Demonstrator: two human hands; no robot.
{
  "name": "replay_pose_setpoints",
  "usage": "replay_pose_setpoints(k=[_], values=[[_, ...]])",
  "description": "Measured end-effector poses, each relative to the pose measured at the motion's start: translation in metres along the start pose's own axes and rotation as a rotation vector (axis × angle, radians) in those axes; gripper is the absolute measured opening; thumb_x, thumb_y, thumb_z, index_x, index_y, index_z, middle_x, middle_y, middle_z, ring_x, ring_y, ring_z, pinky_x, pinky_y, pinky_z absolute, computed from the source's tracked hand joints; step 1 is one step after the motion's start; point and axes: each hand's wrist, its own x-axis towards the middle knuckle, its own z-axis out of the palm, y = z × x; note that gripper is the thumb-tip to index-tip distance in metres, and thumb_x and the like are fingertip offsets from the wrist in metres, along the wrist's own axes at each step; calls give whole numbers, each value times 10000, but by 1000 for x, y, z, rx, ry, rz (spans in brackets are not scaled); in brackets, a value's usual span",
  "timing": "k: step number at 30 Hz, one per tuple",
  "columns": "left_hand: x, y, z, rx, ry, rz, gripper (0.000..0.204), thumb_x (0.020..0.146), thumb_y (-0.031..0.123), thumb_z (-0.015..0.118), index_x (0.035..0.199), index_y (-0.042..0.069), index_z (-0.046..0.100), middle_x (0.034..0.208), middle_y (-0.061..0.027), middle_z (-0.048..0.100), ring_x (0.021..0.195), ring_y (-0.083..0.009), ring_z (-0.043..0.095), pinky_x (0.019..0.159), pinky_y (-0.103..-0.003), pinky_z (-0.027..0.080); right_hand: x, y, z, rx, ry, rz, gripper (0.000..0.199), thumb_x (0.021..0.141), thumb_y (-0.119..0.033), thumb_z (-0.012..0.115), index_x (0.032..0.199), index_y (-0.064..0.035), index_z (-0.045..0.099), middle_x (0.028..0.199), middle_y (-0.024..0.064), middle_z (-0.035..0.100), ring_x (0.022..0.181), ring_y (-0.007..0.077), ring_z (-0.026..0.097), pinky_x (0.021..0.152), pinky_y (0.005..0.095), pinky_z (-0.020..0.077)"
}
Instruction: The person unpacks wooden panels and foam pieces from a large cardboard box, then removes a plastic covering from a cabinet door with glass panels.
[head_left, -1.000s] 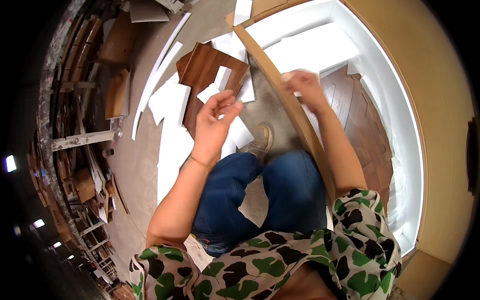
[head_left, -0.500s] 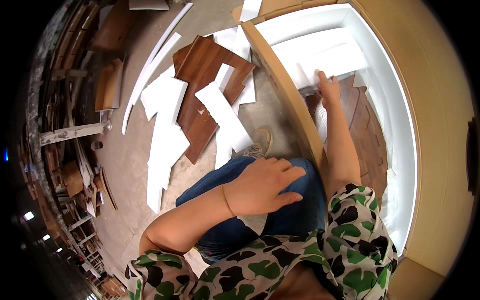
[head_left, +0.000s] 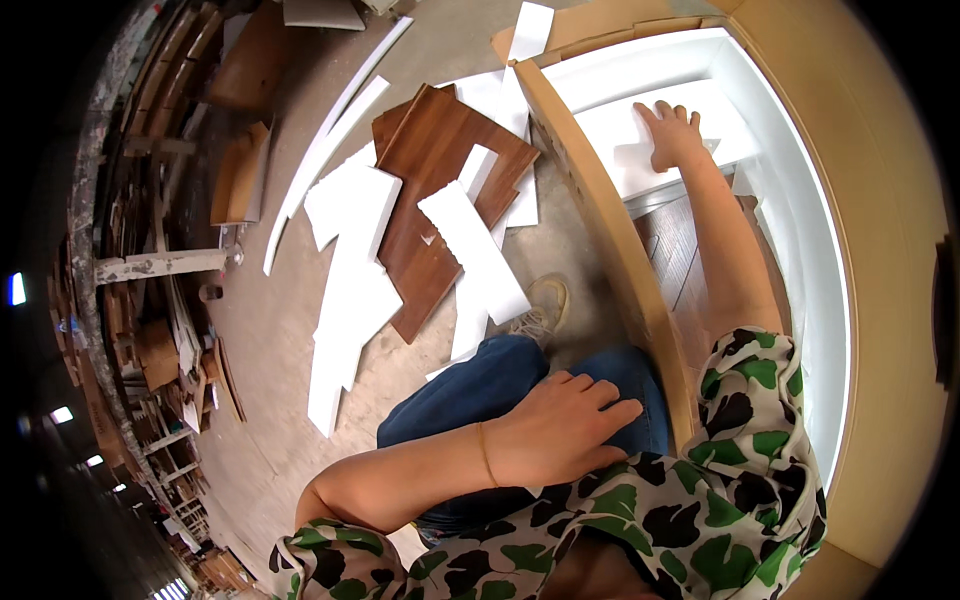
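Note:
Inside a long cardboard box (head_left: 592,205) lies a white foam sheet (head_left: 612,128) at the far end. My right hand (head_left: 676,136) rests flat on this sheet with its fingers spread, pointing away from me. Between the sheet and my right forearm, dark wood-patterned boards (head_left: 672,250) show at the bottom of the box. White foam lining (head_left: 822,270) runs along the box's right inner wall. My left hand (head_left: 565,425) holds nothing; its fingers lie loosely extended over my bent knee, beside the box's left wall.
Left of the box, brown wooden boards (head_left: 445,150) lie on the concrete floor, with broken white foam pieces (head_left: 350,270) around and over them. Long thin foam strips (head_left: 325,140) curve beyond. At the far left stands a rack (head_left: 160,264) with wood scraps and an open carton (head_left: 240,175).
My right hand has gone from the foam sheet's near edge to farther forward on top, its fingers now spread. My left hand stays over my knee. The whole view has shifted slightly.

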Motion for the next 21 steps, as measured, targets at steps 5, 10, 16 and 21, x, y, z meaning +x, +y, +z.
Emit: replay_pose_setpoints(k=[5,10,16,21], values=[[-1,6,-5,-19,14,2,448,782,266,636,1150,60,485,1008,-104,516,885,-268,517,761,-354,392,-18,14,-1,-97,3,91,769,518,-214,745,1214,-46,463,1186,155,447,1168,310,381,956,525,323],[4,9,-10,-11,-11,38,454,776,265,640,1149,58,483,992,-105,513,867,-269,513,761,-355,391,-13,69,-28,759,305,464,804,540,-479,741,1082,74,526,1062,212,573,972,332,563,832,392,465],[11,12,-10,-16,-75,56,455,781,265,634,1156,59,480,1023,-119,513,898,-274,514,780,-356,391,-54,-36,-115,1668,236,-392,473,909,-344,464,1179,46,460,1097,132,524,970,215,536,850,347,478],[10,9,-17,-20,-91,42,465,783,272,632,1168,63,477,1069,-135,513,935,-287,518,805,-363,392,-48,2,-4,1656,551,554,491,869,-322,521,1122,98,490,1061,193,566,902,243,577,725,357,484]])
